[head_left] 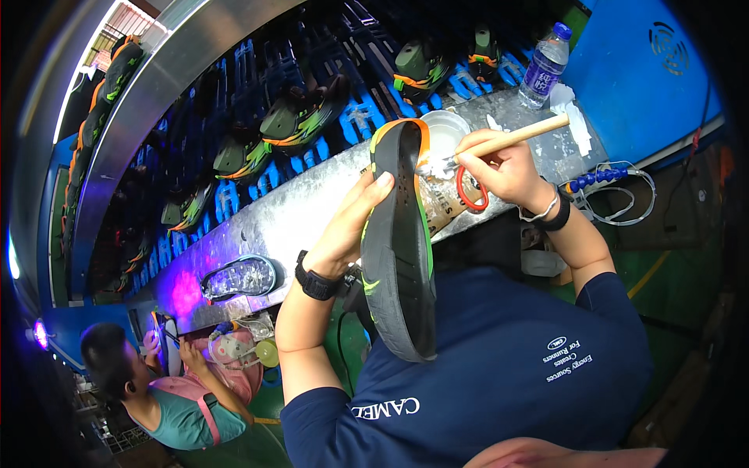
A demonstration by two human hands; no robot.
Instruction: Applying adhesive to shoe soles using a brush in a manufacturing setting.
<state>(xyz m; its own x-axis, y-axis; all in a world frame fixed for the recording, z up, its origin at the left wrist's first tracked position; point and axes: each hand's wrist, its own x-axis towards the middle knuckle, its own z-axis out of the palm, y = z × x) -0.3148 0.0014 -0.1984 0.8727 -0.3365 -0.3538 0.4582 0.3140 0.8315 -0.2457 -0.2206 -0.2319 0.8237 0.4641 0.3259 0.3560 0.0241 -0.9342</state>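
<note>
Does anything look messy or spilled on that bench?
A little: whitish residue sits outside the pale bowl, around the brown sheet near the right hand. It looks odd because it isn't contained, though perhaps it's ordinary working mess.

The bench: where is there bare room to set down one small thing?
The bench looks bare between the lying sole and the left hand; a smaller, pink-lit patch lies left of that sole. The bench's right end is crowded: bowl, bottle, white scrap, and the right hand holding a wooden handle.
</note>
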